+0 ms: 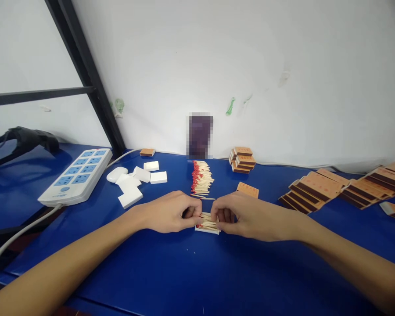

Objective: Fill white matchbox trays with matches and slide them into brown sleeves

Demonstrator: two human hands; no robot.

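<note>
A white matchbox tray (206,231) lies on the blue table, with red-tipped matches (208,222) inside it. My left hand (173,213) is closed at the tray's left end, thumb and forefinger pinching at the red match heads. At the other end, my right hand (246,216) pinches the plain ends of the matches with curled fingers. The fingertips partly hide the tray's two ends. Just beyond the hands lies a heap of loose matches (202,177), heads to the left, with a few single ones at its near edge.
White inner trays (131,197) and a white mouse (117,174) lie left, near a power strip (77,175). Matchboxes (243,160) are stacked at the back. Flat matchbox sleeves (319,186) fan out on the right. A blurred dark object (200,136) leans against the wall.
</note>
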